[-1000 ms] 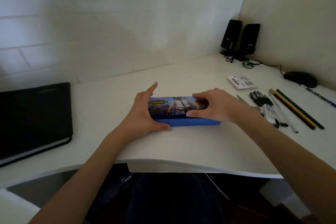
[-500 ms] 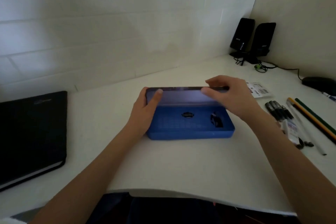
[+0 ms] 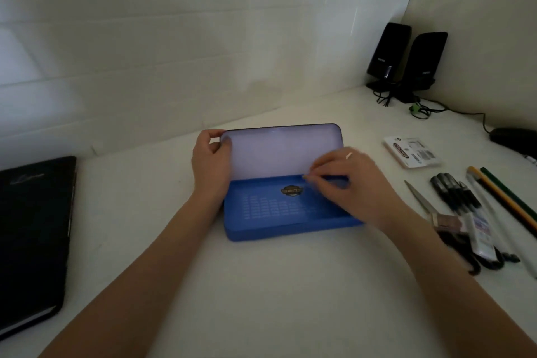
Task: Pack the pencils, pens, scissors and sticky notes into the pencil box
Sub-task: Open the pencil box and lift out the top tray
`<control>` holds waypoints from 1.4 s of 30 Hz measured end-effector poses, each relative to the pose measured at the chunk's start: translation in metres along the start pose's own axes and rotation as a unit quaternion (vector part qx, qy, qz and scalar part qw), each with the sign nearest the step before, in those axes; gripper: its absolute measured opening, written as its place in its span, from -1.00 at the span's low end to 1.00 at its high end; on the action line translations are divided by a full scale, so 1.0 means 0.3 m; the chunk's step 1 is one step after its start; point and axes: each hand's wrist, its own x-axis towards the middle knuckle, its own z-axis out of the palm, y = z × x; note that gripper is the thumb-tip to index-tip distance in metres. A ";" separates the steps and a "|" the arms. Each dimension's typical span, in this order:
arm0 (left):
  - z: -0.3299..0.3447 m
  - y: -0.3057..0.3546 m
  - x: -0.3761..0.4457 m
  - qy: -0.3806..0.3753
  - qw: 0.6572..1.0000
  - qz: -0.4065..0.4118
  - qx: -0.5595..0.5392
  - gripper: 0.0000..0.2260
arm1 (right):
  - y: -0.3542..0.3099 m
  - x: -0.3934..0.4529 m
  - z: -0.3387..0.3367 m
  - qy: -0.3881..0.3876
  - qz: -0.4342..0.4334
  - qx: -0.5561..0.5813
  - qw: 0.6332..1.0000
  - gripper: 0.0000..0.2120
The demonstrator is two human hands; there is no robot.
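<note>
Two hands are at the pencil box (image 3: 286,212), which sits open in the middle of the surface (image 3: 261,285) with its blue tray toward the person and its pale lid (image 3: 280,151) standing up behind. The left hand (image 3: 210,167) has its grip closed on the lid's left corner, thumb in front and fingers behind, propping it upright. The right hand (image 3: 353,183) hovers over the right half of the tray with its fingertips drawn close together near the lid's hinge line; I cannot tell whether they pinch something small or nothing at all.

None of the items looks packed, as far as the hand lets me see. The pens (image 3: 453,193), pencils (image 3: 507,200) and scissors (image 3: 436,212) lie in a loose heap well to the right, and the sticky notes (image 3: 412,151), in their packet, lie farther back on that side.

Risks, as I judge them: the lid seems to depend on the left hand, so letting go may drop it onto the right fingers or shut the box. Pushing back on it could skid or tip the light box. The pencils look long against the tray and may need to lie straight along it, or the lid will not close. Pulling one item from the overlapping pile could roll the others toward the edge, and the scissors' point faces away from the reaching hand
</note>
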 end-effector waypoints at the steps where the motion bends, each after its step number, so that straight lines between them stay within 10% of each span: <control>1: -0.012 -0.002 0.012 0.024 1.000 0.013 0.006 -0.97 | -0.021 -0.009 0.012 -0.047 -0.011 0.016 0.999 -0.86; 14: -0.082 -0.017 0.047 0.070 0.997 -0.003 -0.010 -0.95 | -0.081 -0.034 0.075 -0.072 0.022 0.067 0.995 -0.93; 32: -0.085 -0.003 0.024 -0.322 0.942 0.083 0.038 0.16 | -0.030 -0.006 0.044 0.123 0.092 0.129 0.980 -0.88; 37: -0.071 -0.073 0.030 -0.355 0.892 0.186 0.208 0.13 | -0.014 -0.007 0.002 0.173 0.108 0.173 0.963 -0.88; 42: -0.040 -0.083 0.035 -0.298 0.916 0.202 0.176 -0.43 | -0.016 -0.016 -0.031 0.131 0.055 0.125 0.982 -0.91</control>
